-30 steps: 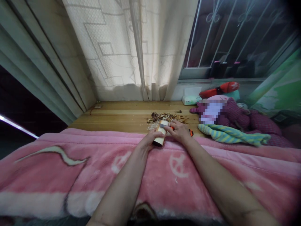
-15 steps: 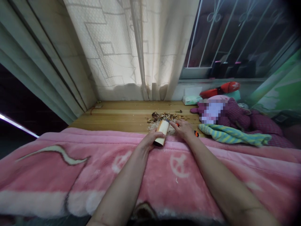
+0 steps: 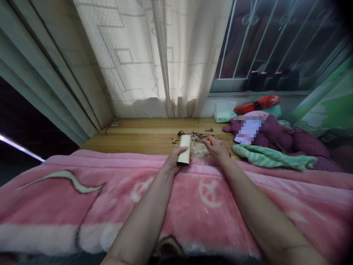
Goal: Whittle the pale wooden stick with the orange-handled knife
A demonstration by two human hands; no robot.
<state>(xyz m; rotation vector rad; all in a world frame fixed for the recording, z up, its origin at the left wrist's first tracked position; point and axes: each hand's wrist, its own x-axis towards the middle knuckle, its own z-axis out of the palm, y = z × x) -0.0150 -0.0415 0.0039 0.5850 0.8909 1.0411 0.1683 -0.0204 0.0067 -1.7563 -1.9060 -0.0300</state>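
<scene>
Well, the left hand (image 3: 173,161) is gripping a pale wooden tube (image 3: 184,149), which is standing tilted slightly in front of a heap of wood shavings (image 3: 196,150). The right hand (image 3: 217,149) is curling closed around an orange-handled knife (image 3: 209,141), mostly hiding it. A pink fleece blanket (image 3: 138,206) is lying across the foreground, a striped towel (image 3: 273,162) is lying just right of the hand, and a wooden platform (image 3: 132,138) is carrying the shavings.

A pink fleece blanket (image 3: 209,206) lies under the hands (image 3: 216,149). To their right sit a green-and-yellow striped towel (image 3: 273,162) and a purple plush toy (image 3: 275,136); beyond them hang sheer cream curtains (image 3: 132,62) beside a white-barred window (image 3: 275,44).
</scene>
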